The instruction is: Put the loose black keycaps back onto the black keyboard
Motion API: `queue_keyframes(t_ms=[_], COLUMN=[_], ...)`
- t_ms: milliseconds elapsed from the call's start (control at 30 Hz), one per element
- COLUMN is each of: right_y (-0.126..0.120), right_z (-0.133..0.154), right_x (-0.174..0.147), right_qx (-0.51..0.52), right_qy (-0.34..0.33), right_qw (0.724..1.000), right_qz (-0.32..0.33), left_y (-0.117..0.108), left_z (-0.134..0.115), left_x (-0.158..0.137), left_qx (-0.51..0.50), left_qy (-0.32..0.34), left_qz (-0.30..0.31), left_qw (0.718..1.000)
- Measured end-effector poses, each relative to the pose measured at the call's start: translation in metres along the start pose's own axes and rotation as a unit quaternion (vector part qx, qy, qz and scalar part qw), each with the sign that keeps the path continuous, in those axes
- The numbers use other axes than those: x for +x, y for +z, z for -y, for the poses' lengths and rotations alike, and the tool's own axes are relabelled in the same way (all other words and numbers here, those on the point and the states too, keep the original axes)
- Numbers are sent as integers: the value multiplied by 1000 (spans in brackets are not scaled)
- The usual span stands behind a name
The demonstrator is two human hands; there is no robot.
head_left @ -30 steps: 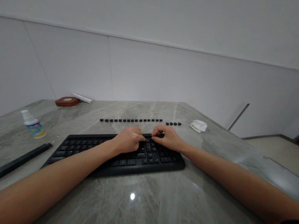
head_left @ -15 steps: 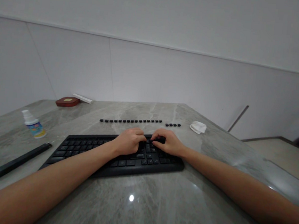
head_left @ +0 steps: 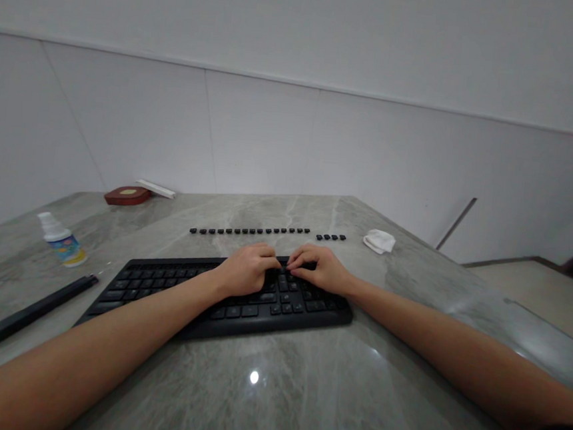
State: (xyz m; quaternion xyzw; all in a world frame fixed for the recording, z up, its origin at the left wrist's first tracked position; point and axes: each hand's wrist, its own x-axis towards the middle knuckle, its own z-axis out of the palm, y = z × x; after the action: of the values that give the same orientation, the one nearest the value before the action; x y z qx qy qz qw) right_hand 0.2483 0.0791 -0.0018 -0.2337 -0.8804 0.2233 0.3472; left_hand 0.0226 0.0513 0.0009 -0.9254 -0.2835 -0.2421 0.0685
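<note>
A black keyboard [head_left: 277, 324] lies on the grey marble table, partly covered by my left forearm and both hands. My left hand [head_left: 246, 270] rests over its upper right part with the fingers curled in, thumb and forefinger at the top row of keys. Close beside it, my right hand [head_left: 326, 270] has its fingertips drawn together in a pinch at the same spot. Whatever lies between the fingers of either hand is too small to make out. Beyond the keyboard sits a long row of small black keycaps [head_left: 251, 231], with a shorter group of keycaps [head_left: 331, 237] to its right.
A white spray bottle [head_left: 62, 240] with a blue and yellow label stands at the left. Near it lies a long black bar [head_left: 37, 310]. A red-brown box [head_left: 126, 195] and a white strip [head_left: 156, 188] are at the back left. A folded white cloth [head_left: 379, 240] lies right.
My right thumb and forefinger have drawn closer together and slightly left, towards my left fingertips. The view has shifted a little; the keyboard and the keycap rows look the same.
</note>
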Motion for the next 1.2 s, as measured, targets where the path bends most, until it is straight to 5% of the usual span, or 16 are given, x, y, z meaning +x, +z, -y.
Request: queue_keyframes(t_ms=[433,1033,1200], right_y=[1,-1,-2], right_z=[3,17,17], right_x=[-2,1,0], right_qx=[-53,-176,-191], right_qy=[-3,-112,-127], right_qw=[999,977,972], right_qz=[-3,33,45], left_y=[-1,-1,-1], left_z=[-1,-3,-3], left_x=[1,1,3], left_qx=[-9,-34,-55], left_qy=[-4,-5,47], left_qz=[13,37,38], left_qw=[1000,999,997])
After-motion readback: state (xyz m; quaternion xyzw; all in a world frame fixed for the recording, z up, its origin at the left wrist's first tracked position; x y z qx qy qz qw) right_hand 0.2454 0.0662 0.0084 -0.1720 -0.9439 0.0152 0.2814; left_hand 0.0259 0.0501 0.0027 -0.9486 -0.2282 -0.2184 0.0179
